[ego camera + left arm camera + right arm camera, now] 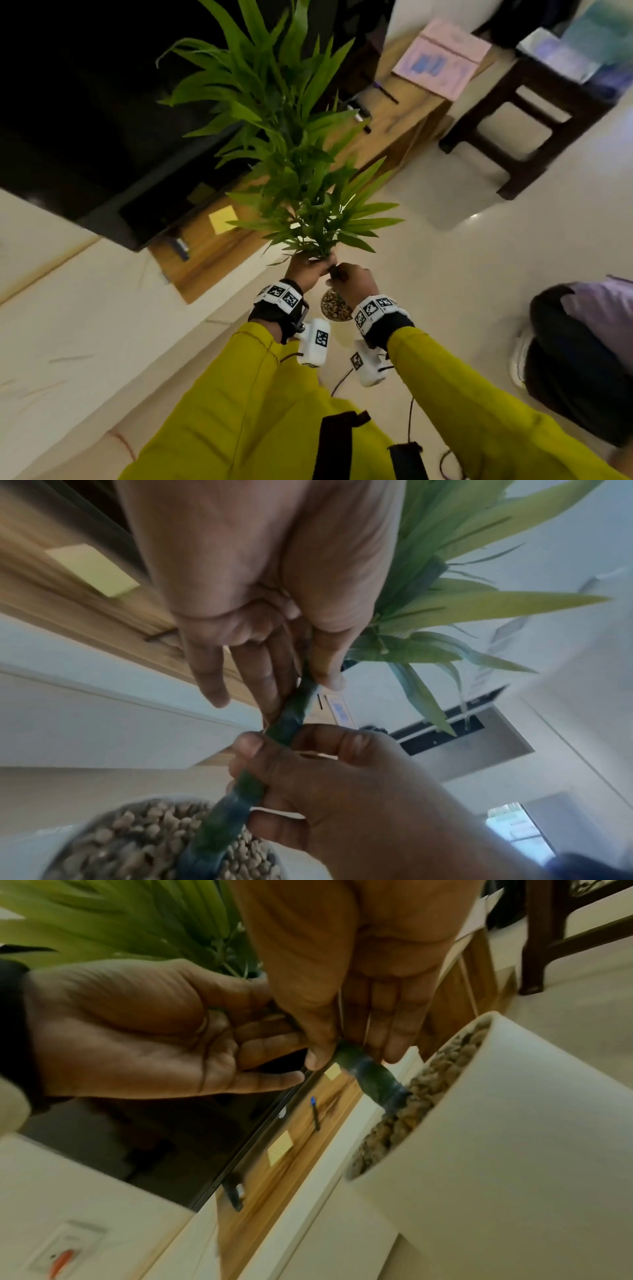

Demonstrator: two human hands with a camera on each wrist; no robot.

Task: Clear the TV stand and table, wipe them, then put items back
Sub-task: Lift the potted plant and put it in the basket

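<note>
The yellow sleeves (239,394) of the person are nearest to the head camera, and each wrist carries a black strap with a white camera block. Beyond them the two hands hold one green plant stem (287,723) in the air. The left hand (308,269) grips the stem higher, just under the lowest leaves, with thumb and fingers closed round it. The right hand (352,282) grips the same stem lower, just above the pot, and its fingers are curled round it. The two hands are almost touching each other.

The white round pot (479,1137), filled with small brown pebbles (411,1096), hangs under the right hand and rests on nothing. It is tilted. The long green leaves (281,137) spread upward and outward from the stem and cover part of the black TV screen (85,120).

The wooden TV stand tabletop (212,253) lies behind the pot and to its left. Its front edge runs along the pale floor (445,260). On the tabletop there is a yellow sticky note (222,221), and a dark pen with a blue tip (314,1112) lies further along the wood from it. A pink paper sheet (442,58) lies on the far part of the tabletop. A dark wooden table (534,130) stands well apart from the pot, on the right. Between the pot and this table the floor is open. A dark bag (575,359) lies on the floor to the right of the pot.
</note>
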